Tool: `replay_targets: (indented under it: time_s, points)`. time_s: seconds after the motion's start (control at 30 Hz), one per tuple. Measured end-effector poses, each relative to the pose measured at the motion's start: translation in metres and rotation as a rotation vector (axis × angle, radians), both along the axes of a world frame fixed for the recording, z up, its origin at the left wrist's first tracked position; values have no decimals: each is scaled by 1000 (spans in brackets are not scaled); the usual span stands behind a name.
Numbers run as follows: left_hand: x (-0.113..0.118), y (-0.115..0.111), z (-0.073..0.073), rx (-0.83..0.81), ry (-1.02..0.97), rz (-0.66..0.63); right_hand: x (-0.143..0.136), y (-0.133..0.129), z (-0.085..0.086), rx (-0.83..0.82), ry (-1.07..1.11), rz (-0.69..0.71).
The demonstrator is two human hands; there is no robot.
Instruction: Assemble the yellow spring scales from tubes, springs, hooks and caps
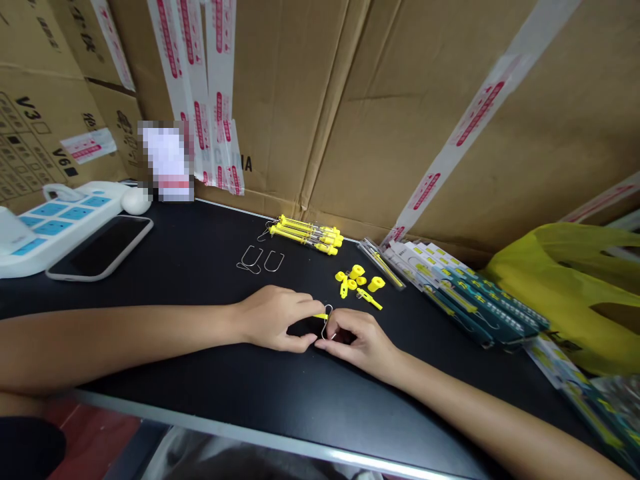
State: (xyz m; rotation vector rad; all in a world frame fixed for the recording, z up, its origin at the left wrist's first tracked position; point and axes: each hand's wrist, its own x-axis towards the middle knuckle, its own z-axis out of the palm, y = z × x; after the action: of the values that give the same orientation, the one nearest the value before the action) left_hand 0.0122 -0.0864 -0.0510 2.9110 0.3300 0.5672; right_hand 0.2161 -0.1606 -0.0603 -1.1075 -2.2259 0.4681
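Note:
My left hand pinches a small yellow plastic piece, most of it hidden by the fingers. Close against it, my right hand is closed on a bent wire hook, whose curved end shows between the two hands. The hook and the yellow piece meet there; whether they are joined I cannot tell. Just beyond my right hand lie several loose yellow plastic parts. Loose bent wires rest on the black table beyond my left hand.
A stack of yellow spring-scale-like tools lies at the back. To the right are a clear-packed tool, packaged boxes and a yellow plastic bag. A phone and power strip sit left; cardboard stands behind.

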Motion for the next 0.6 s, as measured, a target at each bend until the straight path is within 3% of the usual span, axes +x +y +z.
replay_targets:
  time_s: [0.17, 0.27, 0.43, 0.6]
  points:
    - [-1, 3, -1, -4, 7, -20, 1, -3, -1, -80, -21, -124]
    - [-1, 4, -1, 3, 9, -46, -2, -4, 1, -41, -116, -154]
    - [-1, 4, -3, 33, 6, -86, -5, -4, 6, 72, -291, -97]
    - [-1, 3, -2, 60, 32, -68, -4, -4, 5, 149, -298, -74]
